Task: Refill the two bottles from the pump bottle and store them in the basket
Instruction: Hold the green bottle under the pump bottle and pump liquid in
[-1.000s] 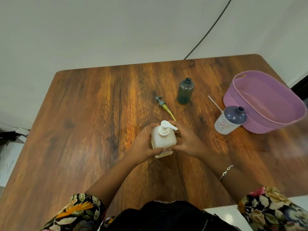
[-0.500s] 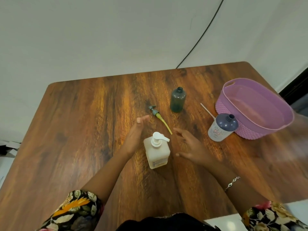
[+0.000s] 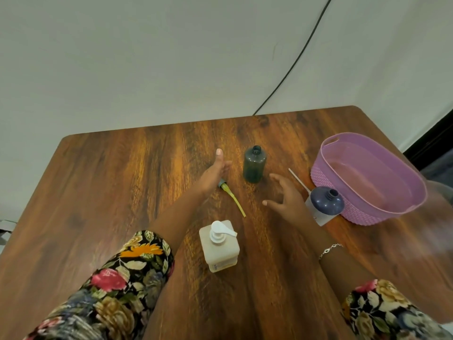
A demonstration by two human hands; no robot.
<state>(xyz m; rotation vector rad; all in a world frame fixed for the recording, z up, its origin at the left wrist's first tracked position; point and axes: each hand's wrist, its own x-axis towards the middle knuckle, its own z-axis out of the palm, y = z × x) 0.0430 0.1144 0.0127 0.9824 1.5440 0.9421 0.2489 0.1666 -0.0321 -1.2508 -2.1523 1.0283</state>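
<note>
The left hand (image 3: pixel 213 176) and right hand (image 3: pixel 288 200) hold nothing, fingers spread wide, either side of the green bottle (image 3: pixel 255 168). The pump bottle (image 3: pixel 219 249) stands between the arms, and the blue-topped bottle (image 3: pixel 324 207) is right beside the basket (image 3: pixel 328 179)

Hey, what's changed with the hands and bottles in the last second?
Both let go of the pump bottle, now standing alone. The left hand and right hand reached forward, open, toward the green bottle. It, the dark-topped bottle and the basket stayed put.
</note>
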